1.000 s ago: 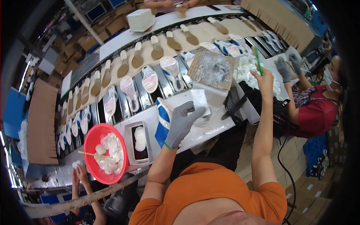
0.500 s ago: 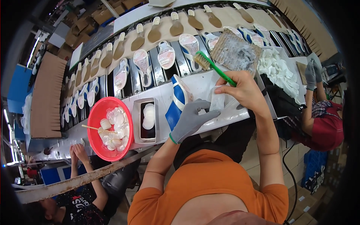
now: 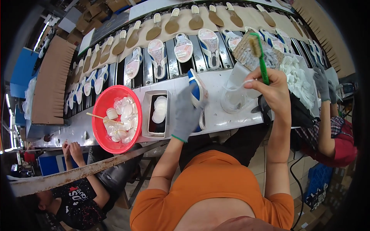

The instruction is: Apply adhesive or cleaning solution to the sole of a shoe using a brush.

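My left hand (image 3: 184,113), in a grey glove and blurred by motion, grips a blue-and-white wedge sandal (image 3: 197,87) across its middle. The sandal stands on the white worktable, its far end and lower edge showing past the glove. Bare and raised to the right, my right hand (image 3: 273,87) is closed on a green-handled brush (image 3: 263,68) with pale bristles turned up and away. A thin white curved strip (image 3: 248,82) shows at its thumb and fingertips. Just left of that hand is a clear plastic container (image 3: 232,101) on the table.
To the left are a red bowl (image 3: 96,125) of white round pieces with a stick, and a box (image 3: 166,131) of white discs. Beyond run rows of sandals (image 3: 183,48) and soles (image 3: 195,21). A stained cardboard piece (image 3: 242,52) and white material (image 3: 296,77) lie right; co-workers sit both sides.
My left hand has left the pale piece and moved left onto the sandal, which has turned. My right hand has lifted away to the right, with the brush bristles now upward.
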`<act>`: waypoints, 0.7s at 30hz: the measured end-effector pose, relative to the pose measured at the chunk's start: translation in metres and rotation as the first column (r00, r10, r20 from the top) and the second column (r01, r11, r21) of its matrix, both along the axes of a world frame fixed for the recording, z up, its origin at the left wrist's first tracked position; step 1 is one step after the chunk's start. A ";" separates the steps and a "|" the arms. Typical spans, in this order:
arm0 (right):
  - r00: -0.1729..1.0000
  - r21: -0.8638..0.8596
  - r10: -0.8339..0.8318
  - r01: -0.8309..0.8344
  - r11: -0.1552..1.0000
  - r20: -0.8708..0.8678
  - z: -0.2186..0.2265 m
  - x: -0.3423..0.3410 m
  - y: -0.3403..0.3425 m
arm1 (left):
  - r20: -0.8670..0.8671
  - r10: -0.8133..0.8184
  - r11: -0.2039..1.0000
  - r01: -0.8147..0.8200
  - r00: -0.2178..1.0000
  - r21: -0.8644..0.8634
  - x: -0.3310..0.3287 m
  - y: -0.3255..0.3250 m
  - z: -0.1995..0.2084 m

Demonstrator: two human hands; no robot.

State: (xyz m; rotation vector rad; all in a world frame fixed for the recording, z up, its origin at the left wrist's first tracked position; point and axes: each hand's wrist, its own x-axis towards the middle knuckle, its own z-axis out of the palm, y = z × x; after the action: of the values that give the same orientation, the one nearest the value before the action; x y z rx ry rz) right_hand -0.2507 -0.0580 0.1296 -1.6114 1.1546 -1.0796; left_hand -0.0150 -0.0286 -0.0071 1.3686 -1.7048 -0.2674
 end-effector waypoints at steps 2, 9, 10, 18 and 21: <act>0.998 0.022 0.066 -0.066 0.998 -0.004 0.002 -0.005 0.007 | -0.034 0.031 0.977 -0.023 0.999 0.210 0.019 -0.012 -0.033; 0.949 0.291 0.271 -0.309 0.905 0.163 -0.007 0.012 0.035 | -0.138 -0.048 0.752 0.127 0.989 0.647 0.028 -0.022 -0.039; 0.945 0.295 0.291 -0.323 0.899 0.145 -0.012 0.018 0.037 | -0.349 -0.034 0.767 0.249 0.936 0.591 0.029 -0.023 -0.045; 0.971 0.172 0.234 -0.223 0.960 -0.049 -0.059 0.049 0.020 | -0.936 0.040 0.772 0.584 0.349 0.251 0.004 -0.004 -0.048; 0.979 0.096 0.161 -0.149 0.984 -0.124 -0.059 0.055 0.020 | -0.952 0.039 0.778 0.589 0.302 0.219 -0.001 0.001 -0.044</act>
State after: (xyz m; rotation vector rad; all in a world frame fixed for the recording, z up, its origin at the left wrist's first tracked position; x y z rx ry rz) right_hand -0.1957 -0.0376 0.0705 -1.6943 1.1247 -0.8227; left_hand -0.0161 -0.0276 -0.0507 0.8497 -0.7992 -1.5779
